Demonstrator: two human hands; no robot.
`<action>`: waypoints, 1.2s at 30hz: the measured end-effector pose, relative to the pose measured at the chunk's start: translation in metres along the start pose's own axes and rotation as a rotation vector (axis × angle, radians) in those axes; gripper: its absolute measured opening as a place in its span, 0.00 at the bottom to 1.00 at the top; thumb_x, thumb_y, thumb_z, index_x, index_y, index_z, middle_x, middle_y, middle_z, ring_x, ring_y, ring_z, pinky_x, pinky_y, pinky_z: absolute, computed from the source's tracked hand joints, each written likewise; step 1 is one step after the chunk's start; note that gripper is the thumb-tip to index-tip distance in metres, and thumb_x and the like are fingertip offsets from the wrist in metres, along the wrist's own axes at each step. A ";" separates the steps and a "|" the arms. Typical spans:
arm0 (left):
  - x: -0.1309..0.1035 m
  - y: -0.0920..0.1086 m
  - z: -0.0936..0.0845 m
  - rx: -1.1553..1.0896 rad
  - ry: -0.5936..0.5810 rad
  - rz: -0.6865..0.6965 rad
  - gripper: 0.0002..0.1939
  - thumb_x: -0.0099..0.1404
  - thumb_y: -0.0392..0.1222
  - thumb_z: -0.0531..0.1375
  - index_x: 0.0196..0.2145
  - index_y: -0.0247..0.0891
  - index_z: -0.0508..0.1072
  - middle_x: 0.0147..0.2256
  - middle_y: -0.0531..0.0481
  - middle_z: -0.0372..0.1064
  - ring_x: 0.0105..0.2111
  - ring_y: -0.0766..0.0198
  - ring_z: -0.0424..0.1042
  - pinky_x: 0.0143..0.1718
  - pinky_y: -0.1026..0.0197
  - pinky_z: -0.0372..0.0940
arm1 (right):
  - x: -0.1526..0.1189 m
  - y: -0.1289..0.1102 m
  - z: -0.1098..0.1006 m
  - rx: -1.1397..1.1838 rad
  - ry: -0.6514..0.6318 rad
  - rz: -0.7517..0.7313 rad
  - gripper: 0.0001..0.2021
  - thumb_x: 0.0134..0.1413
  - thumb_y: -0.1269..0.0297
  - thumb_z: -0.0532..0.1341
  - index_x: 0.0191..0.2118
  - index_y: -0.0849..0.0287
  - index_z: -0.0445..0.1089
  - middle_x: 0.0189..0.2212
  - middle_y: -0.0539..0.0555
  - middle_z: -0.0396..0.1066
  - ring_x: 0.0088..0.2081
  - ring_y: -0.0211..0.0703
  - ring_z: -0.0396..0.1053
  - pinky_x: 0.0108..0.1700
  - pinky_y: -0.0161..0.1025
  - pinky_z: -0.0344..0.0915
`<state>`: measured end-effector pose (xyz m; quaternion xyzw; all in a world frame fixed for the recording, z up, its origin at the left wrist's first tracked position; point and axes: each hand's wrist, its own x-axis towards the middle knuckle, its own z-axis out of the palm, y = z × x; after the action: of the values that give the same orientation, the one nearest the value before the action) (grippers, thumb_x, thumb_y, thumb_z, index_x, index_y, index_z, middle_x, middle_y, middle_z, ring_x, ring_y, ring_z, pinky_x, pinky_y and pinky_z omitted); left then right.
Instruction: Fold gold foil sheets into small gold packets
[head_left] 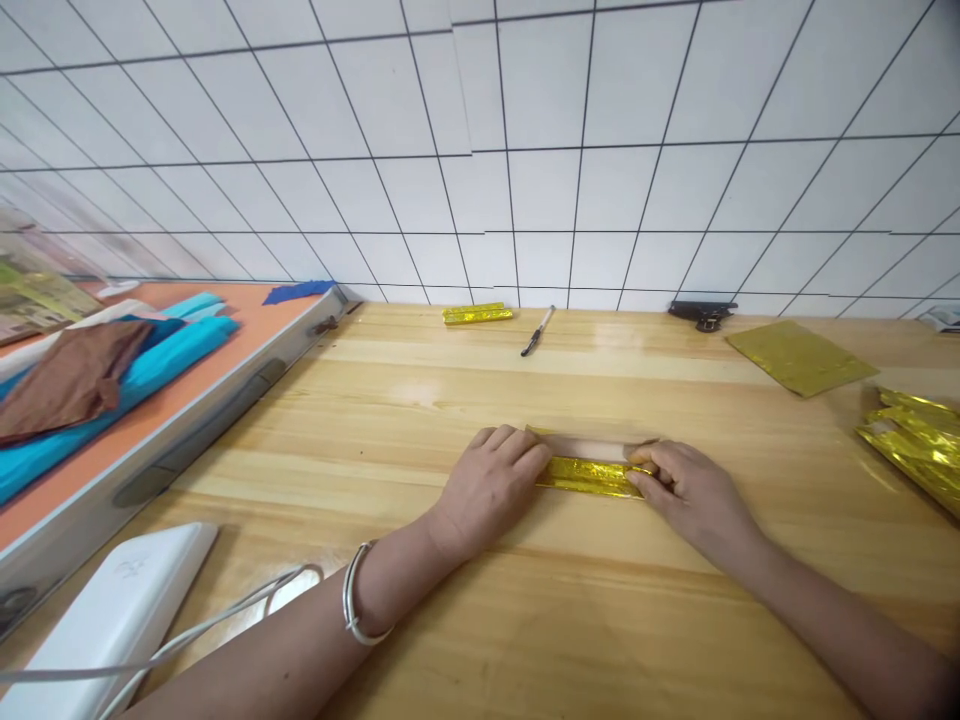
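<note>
A strip of gold foil paper (pixel 589 476) lies across the wooden table between my hands, partly folded so that its pale underside shows along the far edge. My left hand (pixel 499 480) lies over its left end, fingers bent and pressed onto the paper. At the right end, the thumb and fingers of my right hand (pixel 686 487) pinch the foil paper. Beyond my hands, a small folded gold foil strip (pixel 478 314) lies near the wall, with a pen (pixel 538 331) just right of it.
To the right are a flat gold sheet (pixel 801 357), a crumpled gold foil pile (pixel 915 440) and a black clip (pixel 703 314). On the left, a raised orange surface (pixel 251 310) carries blue and brown paper (pixel 75 375). A white power bank (pixel 124 610) with a cable (pixel 225 608) sits front left.
</note>
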<state>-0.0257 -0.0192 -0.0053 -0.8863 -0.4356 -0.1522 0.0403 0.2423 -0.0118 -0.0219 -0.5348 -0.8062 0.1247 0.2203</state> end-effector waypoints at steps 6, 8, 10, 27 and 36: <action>0.003 0.003 -0.009 -0.109 -0.099 0.375 0.16 0.70 0.33 0.45 0.52 0.37 0.64 0.52 0.44 0.65 0.55 0.58 0.60 0.56 0.51 0.57 | -0.001 0.003 -0.001 -0.020 0.042 -0.034 0.13 0.54 0.63 0.55 0.46 0.52 0.67 0.40 0.53 0.71 0.41 0.48 0.68 0.41 0.45 0.66; 0.002 0.005 -0.009 -0.142 -0.132 0.347 0.16 0.69 0.32 0.45 0.52 0.35 0.64 0.52 0.42 0.65 0.54 0.59 0.62 0.55 0.54 0.59 | -0.003 -0.001 -0.004 -0.057 0.087 -0.071 0.15 0.54 0.64 0.55 0.49 0.51 0.67 0.43 0.55 0.70 0.45 0.51 0.67 0.45 0.49 0.65; 0.001 0.008 -0.008 -0.176 -0.143 0.305 0.17 0.69 0.33 0.46 0.53 0.35 0.63 0.55 0.41 0.62 0.56 0.59 0.61 0.56 0.54 0.59 | -0.007 -0.011 -0.006 -0.113 0.120 -0.138 0.18 0.55 0.64 0.55 0.52 0.52 0.66 0.47 0.57 0.69 0.50 0.55 0.63 0.51 0.54 0.62; -0.020 0.010 -0.018 -0.222 -0.242 0.219 0.31 0.67 0.56 0.47 0.61 0.35 0.53 0.62 0.38 0.49 0.63 0.52 0.46 0.63 0.48 0.41 | -0.059 -0.025 -0.004 -0.312 -0.161 -0.366 0.31 0.57 0.53 0.54 0.63 0.62 0.52 0.61 0.63 0.52 0.61 0.56 0.52 0.58 0.56 0.58; -0.009 0.038 -0.005 -0.197 -0.257 0.165 0.34 0.66 0.60 0.45 0.62 0.36 0.50 0.64 0.40 0.41 0.64 0.49 0.38 0.62 0.46 0.42 | -0.049 -0.039 -0.018 -0.291 -0.119 -0.365 0.17 0.58 0.63 0.55 0.52 0.59 0.68 0.53 0.60 0.66 0.55 0.53 0.62 0.53 0.54 0.63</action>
<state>-0.0020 -0.0507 -0.0008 -0.9309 -0.3458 -0.0759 -0.0902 0.2362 -0.0732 -0.0004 -0.3979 -0.9106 -0.0036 0.1121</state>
